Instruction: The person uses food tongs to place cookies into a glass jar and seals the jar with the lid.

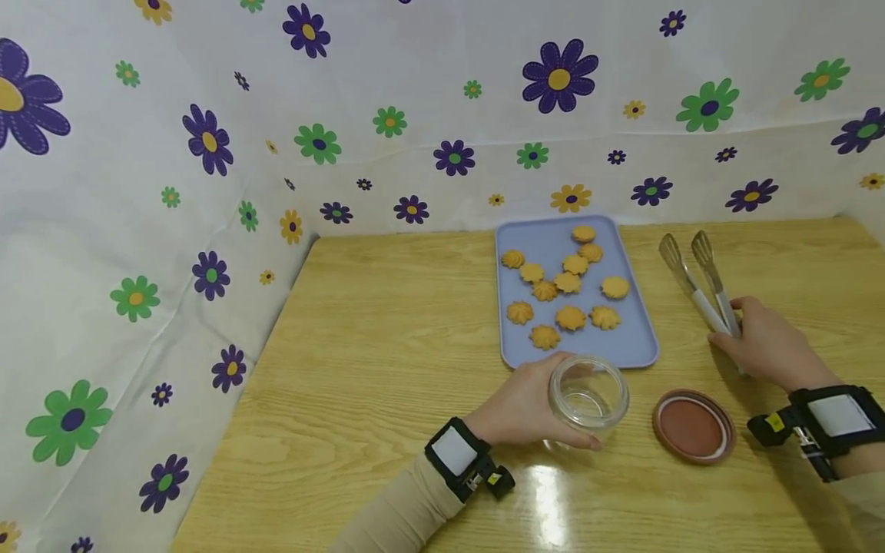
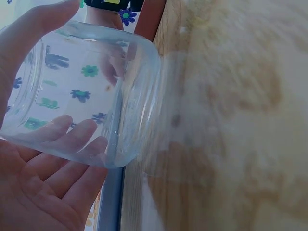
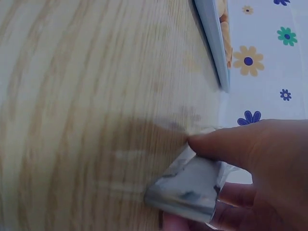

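Observation:
My left hand [image 1: 528, 403] grips a clear glass jar [image 1: 590, 392], its mouth facing up and no lid on it. In the left wrist view the thumb lies on one side of the jar [image 2: 82, 91] and the fingers round the other. To the right, my right hand [image 1: 770, 346] pinches the joined end of metal tongs [image 1: 712, 292] with white grips; their slotted tips are spread and point away from me. The right wrist view has the thumb and fingers on either side of the tongs' shiny end [image 3: 187, 187]. A reddish-brown round lid [image 1: 694, 426] lies between the hands.
Beyond the jar is a light blue tray [image 1: 639, 338] with several golden cookies [image 1: 570, 318] spread over it. All of this stands on a wood-grain table [image 1: 373, 330]. White flowered cloth [image 1: 401, 69] hangs behind the table and along its left side.

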A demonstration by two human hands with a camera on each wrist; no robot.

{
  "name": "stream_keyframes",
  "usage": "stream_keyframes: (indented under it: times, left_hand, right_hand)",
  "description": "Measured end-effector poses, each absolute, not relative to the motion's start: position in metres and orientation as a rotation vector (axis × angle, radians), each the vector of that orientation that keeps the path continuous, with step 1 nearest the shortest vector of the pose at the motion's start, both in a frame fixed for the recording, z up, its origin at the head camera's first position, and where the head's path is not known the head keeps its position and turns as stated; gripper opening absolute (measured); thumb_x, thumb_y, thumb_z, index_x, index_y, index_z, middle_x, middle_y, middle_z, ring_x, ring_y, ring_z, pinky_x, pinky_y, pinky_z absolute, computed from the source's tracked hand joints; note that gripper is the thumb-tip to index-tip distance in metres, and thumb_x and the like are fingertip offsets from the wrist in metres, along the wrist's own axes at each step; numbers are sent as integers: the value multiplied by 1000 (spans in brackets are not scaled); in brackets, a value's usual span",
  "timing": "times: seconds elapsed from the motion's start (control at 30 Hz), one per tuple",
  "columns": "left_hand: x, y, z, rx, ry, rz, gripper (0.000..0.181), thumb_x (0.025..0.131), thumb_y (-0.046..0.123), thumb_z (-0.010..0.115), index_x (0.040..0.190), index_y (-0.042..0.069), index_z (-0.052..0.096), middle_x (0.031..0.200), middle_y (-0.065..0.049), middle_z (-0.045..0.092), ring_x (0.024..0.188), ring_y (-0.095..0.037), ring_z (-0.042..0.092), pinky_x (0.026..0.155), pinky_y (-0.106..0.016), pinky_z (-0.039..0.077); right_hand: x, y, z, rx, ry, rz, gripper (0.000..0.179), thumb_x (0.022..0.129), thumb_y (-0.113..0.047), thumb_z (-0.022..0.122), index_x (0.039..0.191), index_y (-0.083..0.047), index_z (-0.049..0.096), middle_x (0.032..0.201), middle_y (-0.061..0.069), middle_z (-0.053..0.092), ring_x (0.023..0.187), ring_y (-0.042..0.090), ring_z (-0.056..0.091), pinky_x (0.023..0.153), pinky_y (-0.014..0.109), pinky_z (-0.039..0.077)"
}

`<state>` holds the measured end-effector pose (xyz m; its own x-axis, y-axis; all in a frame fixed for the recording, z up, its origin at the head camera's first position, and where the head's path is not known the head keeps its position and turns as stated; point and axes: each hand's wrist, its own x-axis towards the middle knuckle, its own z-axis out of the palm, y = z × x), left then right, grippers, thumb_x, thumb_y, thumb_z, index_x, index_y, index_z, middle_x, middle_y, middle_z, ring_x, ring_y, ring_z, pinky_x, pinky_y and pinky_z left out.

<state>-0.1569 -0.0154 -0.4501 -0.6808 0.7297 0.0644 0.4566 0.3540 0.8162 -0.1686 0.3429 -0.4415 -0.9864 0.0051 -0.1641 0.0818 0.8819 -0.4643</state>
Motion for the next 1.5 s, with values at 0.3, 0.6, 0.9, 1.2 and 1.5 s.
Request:
stream_keyframes:
  times: [0.3,0.6,0.9,1.2,1.5]
  left_hand:
    - [-158,-15,-449,1050,2308,1233,92,63,46,95,142,22,54,134,5,65,121,-5,60,103,-21,49]
    - [-160,-16,-451,1045,2318,1241,93,62,48,94,141,22,54,133,6,65,120,-3,59,104,-23,48]
    - [-159,-16,-452,1032,2297,1260,91,62,45,95,140,23,55,133,6,65,120,-3,59,103,-23,49]
    - [-157,-15,-450,1026,2298,1256,91,62,45,95,140,24,54,131,6,66,119,-4,60,102,-22,49]
    - [-157,-16,-451,1040,2298,1257,92,63,45,95,142,23,53,133,6,65,120,-3,59,103,-22,48]
  right_hand:
    - [-169,347,-439,108,2865,-884,54,96,-4,39,128,35,22,95,43,47,68,36,50,50,38,42]
    - [-165,331,-415,233,3017,-836,81,106,-49,39,146,20,29,102,40,53,65,33,53,46,36,39]
    - [-161,302,-399,8,3131,-708,73,102,-56,48,133,9,55,74,14,58,56,24,49,44,34,33]
    - [-154,300,-408,-59,3073,-539,76,101,-59,48,134,9,57,76,11,60,60,23,51,42,33,33]
    - [-151,303,-419,-77,3072,-483,75,101,-58,49,133,9,56,71,9,58,56,22,50,41,33,33]
